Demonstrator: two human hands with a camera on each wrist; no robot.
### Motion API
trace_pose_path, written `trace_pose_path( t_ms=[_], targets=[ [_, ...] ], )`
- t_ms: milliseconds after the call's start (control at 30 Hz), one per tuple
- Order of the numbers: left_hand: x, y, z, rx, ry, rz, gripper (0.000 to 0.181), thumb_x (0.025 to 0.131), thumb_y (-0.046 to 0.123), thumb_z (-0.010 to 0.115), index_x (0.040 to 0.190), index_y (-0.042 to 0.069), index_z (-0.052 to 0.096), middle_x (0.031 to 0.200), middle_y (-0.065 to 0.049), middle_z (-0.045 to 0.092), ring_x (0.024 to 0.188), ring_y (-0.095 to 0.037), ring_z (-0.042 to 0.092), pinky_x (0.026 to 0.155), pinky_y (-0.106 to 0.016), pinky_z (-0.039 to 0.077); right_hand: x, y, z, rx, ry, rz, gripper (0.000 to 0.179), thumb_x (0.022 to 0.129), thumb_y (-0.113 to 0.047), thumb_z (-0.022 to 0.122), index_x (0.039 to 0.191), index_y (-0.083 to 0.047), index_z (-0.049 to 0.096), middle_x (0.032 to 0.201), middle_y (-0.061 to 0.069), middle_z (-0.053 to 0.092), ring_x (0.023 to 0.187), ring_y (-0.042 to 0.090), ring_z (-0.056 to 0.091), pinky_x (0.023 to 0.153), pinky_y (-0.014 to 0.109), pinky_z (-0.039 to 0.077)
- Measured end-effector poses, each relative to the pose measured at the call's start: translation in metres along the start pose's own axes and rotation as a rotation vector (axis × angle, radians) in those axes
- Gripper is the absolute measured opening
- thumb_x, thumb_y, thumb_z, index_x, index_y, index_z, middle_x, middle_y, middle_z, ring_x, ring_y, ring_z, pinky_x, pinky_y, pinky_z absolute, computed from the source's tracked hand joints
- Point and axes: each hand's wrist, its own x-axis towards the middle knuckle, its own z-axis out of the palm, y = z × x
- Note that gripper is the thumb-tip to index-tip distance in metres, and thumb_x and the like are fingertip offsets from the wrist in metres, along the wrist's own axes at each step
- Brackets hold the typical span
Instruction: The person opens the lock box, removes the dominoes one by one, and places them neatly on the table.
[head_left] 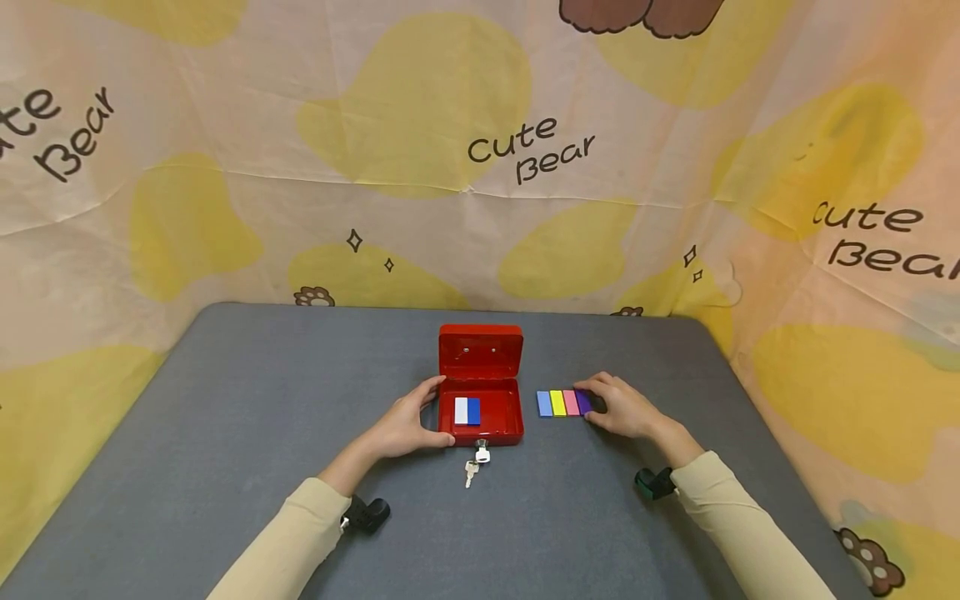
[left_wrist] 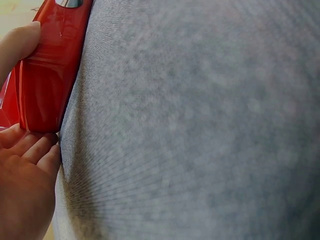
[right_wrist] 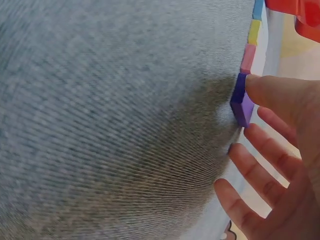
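Observation:
A red cash box (head_left: 510, 417) stands with its lid (head_left: 480, 354) raised. My left hand (head_left: 408, 423) grips its left side, thumb on the front corner and fingers toward the back. In the left wrist view, the thumb presses the box's red front wall (left_wrist: 47, 95). Inside the box lie a white block (head_left: 461, 411) and a dark blue block (head_left: 474, 411), side by side. My right hand (head_left: 626, 407) pinches a purple block (right_wrist: 242, 100) between thumb and fingertips. That block ends a row with a pink block (head_left: 572, 403), a yellow block (head_left: 557, 403) and a light blue block (head_left: 543, 404).
A key sits in the lock (head_left: 482, 454) at the box's front, with a second key (head_left: 471, 473) hanging toward the grey tabletop (head_left: 300, 392). A printed cloth (head_left: 420, 125) hangs behind and along the sides of the table.

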Motion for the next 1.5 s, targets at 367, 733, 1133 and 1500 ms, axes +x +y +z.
trace_pose_path(
  t_ms=[367, 733, 1133, 1500],
  targets=[
    [-0.001, 0.002, 0.0, -0.004, 0.0, -0.005, 0.092, 0.066, 0.027, 0.081, 0.142, 0.012, 0.031, 0.14, -0.011, 0.042, 0.127, -0.03, 0.042, 0.098, -0.046, 0.041, 0.011, -0.009, -0.002, -0.003, 0.066, -0.044, 0.038, 0.079, -0.01, 0.07, 0.115, -0.003, 0.062, 0.108, 0.011, 0.061, 0.1, 0.027, 0.057, 0.087, 0.046, 0.047],
    [-0.003, 0.002, -0.001, -0.015, -0.002, 0.014, 0.092, 0.067, 0.028, 0.081, 0.142, 0.01, 0.03, 0.139, -0.013, 0.042, 0.126, -0.031, 0.043, 0.1, -0.047, 0.039, 0.028, -0.033, -0.001, 0.049, 0.08, -0.078, 0.03, 0.082, -0.009, 0.066, 0.112, -0.004, 0.064, 0.105, 0.009, 0.063, 0.093, 0.024, 0.057, 0.083, 0.04, 0.051],
    [-0.003, 0.003, -0.001, -0.017, -0.002, 0.012, 0.092, 0.067, 0.028, 0.081, 0.142, 0.01, 0.03, 0.139, -0.013, 0.042, 0.127, -0.031, 0.042, 0.1, -0.048, 0.039, 0.048, -0.059, 0.004, 0.045, 0.077, -0.116, 0.033, 0.082, -0.018, 0.069, 0.113, -0.007, 0.063, 0.107, 0.004, 0.063, 0.096, 0.02, 0.059, 0.083, 0.036, 0.052],
    [-0.003, 0.003, 0.0, -0.018, -0.001, 0.022, 0.092, 0.067, 0.027, 0.081, 0.141, 0.009, 0.031, 0.138, -0.013, 0.043, 0.126, -0.031, 0.043, 0.101, -0.047, 0.038, 0.059, -0.082, 0.005, 0.042, 0.068, -0.137, 0.035, 0.082, -0.021, 0.068, 0.116, -0.012, 0.062, 0.108, 0.004, 0.063, 0.096, 0.017, 0.057, 0.082, 0.033, 0.052]
  ],
)
